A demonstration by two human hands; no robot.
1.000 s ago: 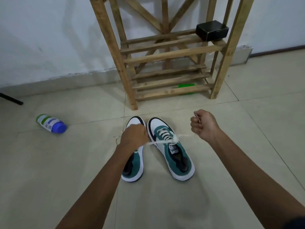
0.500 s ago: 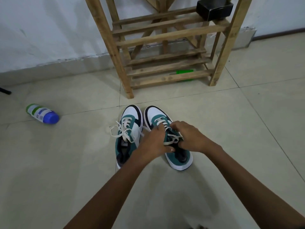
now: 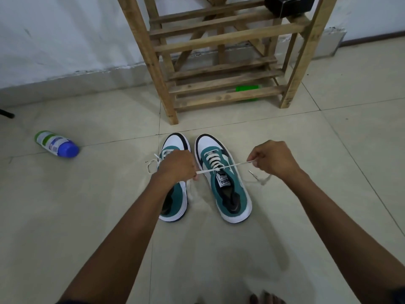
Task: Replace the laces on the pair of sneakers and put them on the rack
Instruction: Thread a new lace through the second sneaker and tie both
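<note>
Two white and teal sneakers stand side by side on the tiled floor, toes toward the rack. The right sneaker (image 3: 228, 189) carries a white lace (image 3: 232, 166) pulled taut sideways across its tongue. My left hand (image 3: 177, 166) pinches the lace's left end, above the left sneaker (image 3: 174, 200), whose lace lies in a tied bow at its left side. My right hand (image 3: 274, 160) pinches the right end; a loose tail hangs below it. The wooden rack (image 3: 221, 42) stands just beyond the shoes.
A white bottle with a blue cap (image 3: 55, 144) lies on the floor at the left. A black box (image 3: 287, 4) sits on an upper rack shelf and a green object (image 3: 247, 88) lies under the lowest slats. A wall runs behind; toes show at the bottom edge.
Half a second ago both hands were together on the right sneaker's laces. They have since pulled apart sideways, drawing the lace tight.
</note>
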